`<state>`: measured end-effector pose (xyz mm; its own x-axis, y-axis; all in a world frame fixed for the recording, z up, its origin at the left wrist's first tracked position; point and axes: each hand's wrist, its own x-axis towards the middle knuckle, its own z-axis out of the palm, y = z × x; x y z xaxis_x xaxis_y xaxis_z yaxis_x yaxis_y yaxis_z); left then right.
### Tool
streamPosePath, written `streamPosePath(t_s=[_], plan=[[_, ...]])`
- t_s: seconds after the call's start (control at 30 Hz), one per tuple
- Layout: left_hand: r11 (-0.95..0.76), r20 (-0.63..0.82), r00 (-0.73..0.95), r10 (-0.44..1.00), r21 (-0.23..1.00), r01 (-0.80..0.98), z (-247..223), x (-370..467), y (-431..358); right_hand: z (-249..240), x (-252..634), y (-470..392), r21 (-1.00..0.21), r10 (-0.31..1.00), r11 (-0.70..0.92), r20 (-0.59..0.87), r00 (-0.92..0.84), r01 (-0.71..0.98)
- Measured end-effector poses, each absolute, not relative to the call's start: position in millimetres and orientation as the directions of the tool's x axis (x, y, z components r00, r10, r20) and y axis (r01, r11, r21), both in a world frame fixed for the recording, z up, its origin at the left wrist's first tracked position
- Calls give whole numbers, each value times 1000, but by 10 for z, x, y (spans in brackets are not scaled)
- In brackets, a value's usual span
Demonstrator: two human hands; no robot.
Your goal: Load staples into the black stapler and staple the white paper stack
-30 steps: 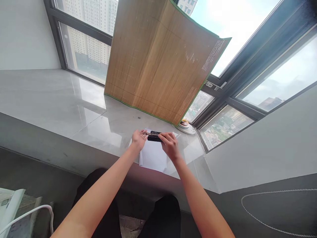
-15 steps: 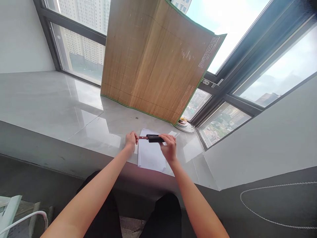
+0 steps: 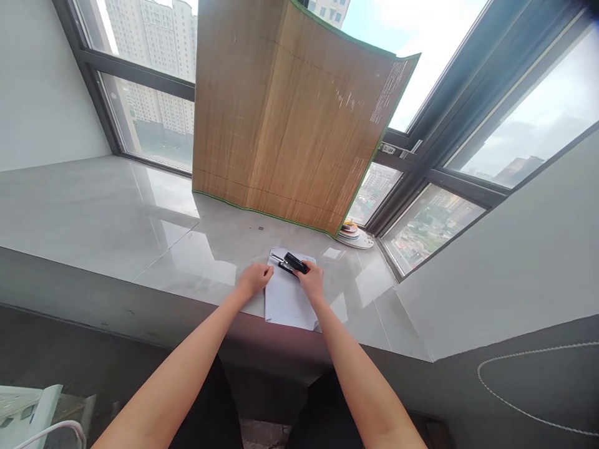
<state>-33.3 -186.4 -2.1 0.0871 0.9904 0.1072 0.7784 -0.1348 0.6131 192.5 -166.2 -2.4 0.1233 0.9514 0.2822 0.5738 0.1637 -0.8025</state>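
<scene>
A black stapler [image 3: 294, 263] is in my right hand [image 3: 311, 279], whose fingers wrap round its right end. Its metal part points up and left, over white paper sheets [image 3: 289, 302] lying at the front edge of the grey tiled sill. My left hand [image 3: 255, 279] is closed at the left edge of the paper, just below the stapler's metal tip; what its fingers hold, if anything, is too small to make out. A small dark piece [image 3: 261, 228] lies on the sill beyond the paper.
A large bamboo mat [image 3: 285, 125] with green edging stands against the windows behind the sill [image 3: 103, 218]. Stacked plates [image 3: 355, 237] are by its lower right corner. A white cord [image 3: 510, 408] hangs at the lower right, and a white object [image 3: 30, 405] stands at the lower left.
The stapler has turned from level to tilted, its metal tip now up and left. My left hand has come away from that tip and sits lower, at the paper's edge. The view has shifted slightly.
</scene>
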Motion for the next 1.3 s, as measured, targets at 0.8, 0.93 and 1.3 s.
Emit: streamPosePath(t_s=[0.8, 0.93, 1.3], plan=[[424, -295, 316, 902, 743, -517, 615, 254, -2991, 488, 1648, -3060, -730, 863, 500, 464, -200, 466], [456, -306, 371, 877, 774, -440, 794, 289, -3116, 533, 1721, -3081, -851, 893, 443, 391, -223, 282], [68, -83, -235, 969, 995, -71, 762, -188, -2440, 572, 2069, -2828, -944, 972, 227, 234, -2, -241]])
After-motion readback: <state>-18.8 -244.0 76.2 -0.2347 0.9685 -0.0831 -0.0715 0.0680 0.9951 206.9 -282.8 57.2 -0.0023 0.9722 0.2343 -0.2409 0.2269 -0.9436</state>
